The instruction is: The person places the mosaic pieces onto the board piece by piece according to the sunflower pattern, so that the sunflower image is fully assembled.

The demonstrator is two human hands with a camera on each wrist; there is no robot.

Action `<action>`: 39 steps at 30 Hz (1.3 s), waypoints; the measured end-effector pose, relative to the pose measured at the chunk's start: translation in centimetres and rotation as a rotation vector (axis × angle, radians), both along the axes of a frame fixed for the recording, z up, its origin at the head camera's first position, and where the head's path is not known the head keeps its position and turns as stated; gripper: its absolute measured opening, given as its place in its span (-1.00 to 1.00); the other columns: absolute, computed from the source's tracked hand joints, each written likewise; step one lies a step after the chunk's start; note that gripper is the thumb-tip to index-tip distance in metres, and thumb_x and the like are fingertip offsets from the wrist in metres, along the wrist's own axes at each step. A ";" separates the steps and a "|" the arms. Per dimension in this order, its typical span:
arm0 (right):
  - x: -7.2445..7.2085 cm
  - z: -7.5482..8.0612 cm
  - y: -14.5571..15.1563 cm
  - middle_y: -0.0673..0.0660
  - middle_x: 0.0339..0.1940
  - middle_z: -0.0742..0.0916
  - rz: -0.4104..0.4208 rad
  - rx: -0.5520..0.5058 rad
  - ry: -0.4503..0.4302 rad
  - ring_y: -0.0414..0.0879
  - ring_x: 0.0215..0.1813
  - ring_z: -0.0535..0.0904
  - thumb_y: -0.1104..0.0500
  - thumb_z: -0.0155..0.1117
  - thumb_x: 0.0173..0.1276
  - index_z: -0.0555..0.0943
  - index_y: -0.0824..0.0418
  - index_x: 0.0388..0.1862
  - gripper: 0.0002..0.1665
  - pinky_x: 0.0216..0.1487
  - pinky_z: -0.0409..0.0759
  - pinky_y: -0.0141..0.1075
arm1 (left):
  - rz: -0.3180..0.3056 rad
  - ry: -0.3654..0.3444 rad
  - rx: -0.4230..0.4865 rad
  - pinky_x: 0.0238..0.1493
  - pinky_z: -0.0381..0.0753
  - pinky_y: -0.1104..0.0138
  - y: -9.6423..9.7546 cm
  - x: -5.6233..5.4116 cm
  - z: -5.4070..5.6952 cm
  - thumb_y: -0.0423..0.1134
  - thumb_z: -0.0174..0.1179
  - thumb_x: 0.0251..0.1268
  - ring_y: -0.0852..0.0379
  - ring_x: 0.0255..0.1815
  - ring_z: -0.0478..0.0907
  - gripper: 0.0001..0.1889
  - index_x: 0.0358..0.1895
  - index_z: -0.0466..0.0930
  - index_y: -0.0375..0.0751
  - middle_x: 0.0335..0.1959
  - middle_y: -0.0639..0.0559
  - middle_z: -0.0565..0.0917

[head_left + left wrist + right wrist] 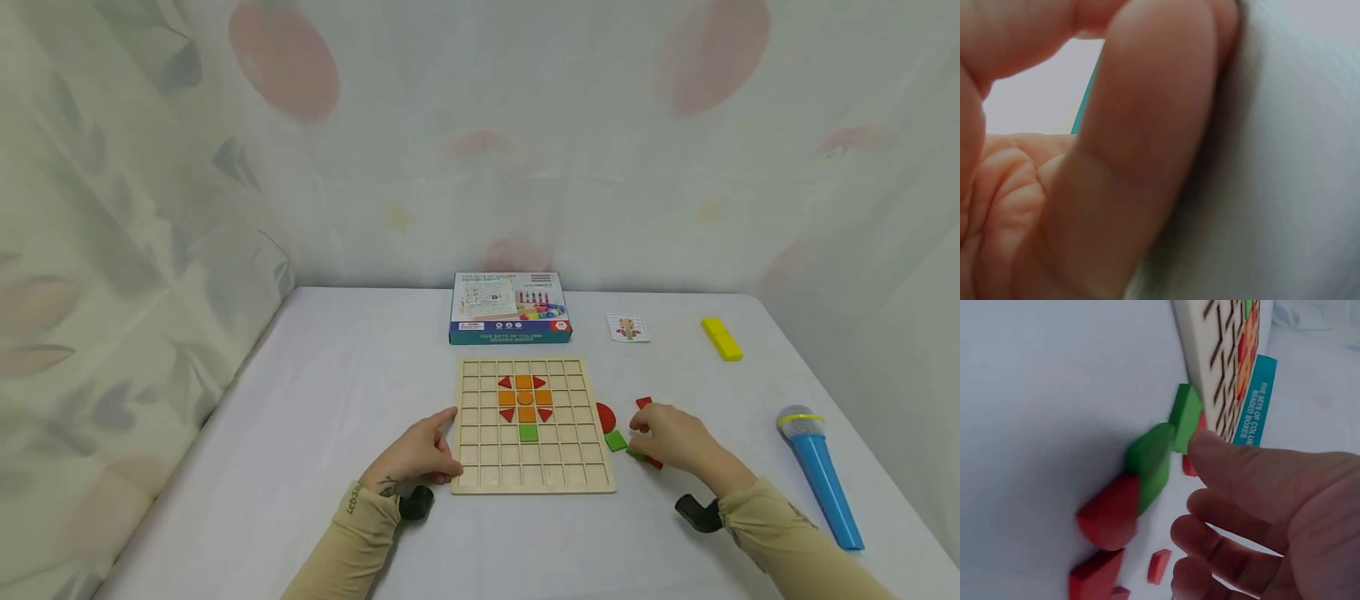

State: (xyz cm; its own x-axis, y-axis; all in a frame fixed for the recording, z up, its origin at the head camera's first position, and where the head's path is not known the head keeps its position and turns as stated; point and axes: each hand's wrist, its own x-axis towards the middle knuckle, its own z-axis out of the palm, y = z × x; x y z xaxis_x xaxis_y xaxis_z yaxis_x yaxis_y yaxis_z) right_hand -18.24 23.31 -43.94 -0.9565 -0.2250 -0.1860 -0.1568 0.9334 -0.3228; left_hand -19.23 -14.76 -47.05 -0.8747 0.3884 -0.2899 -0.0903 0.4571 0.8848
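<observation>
A wooden grid board lies flat on the table. Orange squares surround an orange disc on it, with red triangles at the corners and a green square below. My left hand rests at the board's left edge, index finger extended along it and thumb near the lower corner. Beside the board's right side, my right hand hovers over loose pieces, thumb and fingers apart with nothing between them. Under it lie green blocks and red blocks; a red disc lies by the board.
Behind the board is a flat box with a printed sheet on top. A small picture card and a yellow block-shaped object lie at the back right. A blue toy microphone lies to the right of my right arm.
</observation>
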 end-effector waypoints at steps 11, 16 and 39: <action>0.3 -1.3 0.3 0.01 -0.43 0.60 -0.003 0.040 0.012 -0.15 -0.41 0.42 0.08 0.45 -0.01 0.64 0.19 -0.38 -0.74 -0.43 0.46 -0.26 | -0.013 0.013 -0.008 -0.61 0.53 0.35 -0.2 -0.1 -0.2 -0.44 0.39 -0.19 0.18 -0.72 0.48 0.04 0.44 -0.03 -0.28 -0.65 -0.03 0.53; 0.4 -1.4 0.1 -0.01 -0.59 0.49 -0.015 -0.010 0.016 -0.15 -0.50 0.37 0.14 0.43 -0.02 0.49 0.11 -0.51 -0.76 -0.51 0.30 -0.32 | -0.007 0.004 0.001 -0.62 0.53 0.36 -0.1 -0.1 -0.1 -0.45 0.39 -0.20 0.18 -0.72 0.48 0.04 0.44 -0.03 -0.27 -0.65 -0.04 0.53; -1.5 1.0 -11.0 -0.12 -0.44 0.65 0.214 -0.289 0.122 -0.22 -0.37 0.47 0.25 0.34 0.14 0.64 0.06 -0.42 -0.92 -0.27 0.50 -0.31 | 0.000 0.010 -0.010 -0.61 0.53 0.36 -0.2 -0.1 -0.2 -0.44 0.40 -0.19 0.18 -0.71 0.48 0.04 0.44 -0.03 -0.28 -0.64 -0.03 0.53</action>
State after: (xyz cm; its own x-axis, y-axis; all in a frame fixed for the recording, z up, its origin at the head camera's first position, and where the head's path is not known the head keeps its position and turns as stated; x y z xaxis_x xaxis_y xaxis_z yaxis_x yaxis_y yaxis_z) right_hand -19.75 12.34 -42.98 -0.8933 -0.4487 0.0269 -0.3919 0.7482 -0.5353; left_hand -19.32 -14.94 -47.30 -0.8773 0.3858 -0.2854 -0.0818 0.4660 0.8810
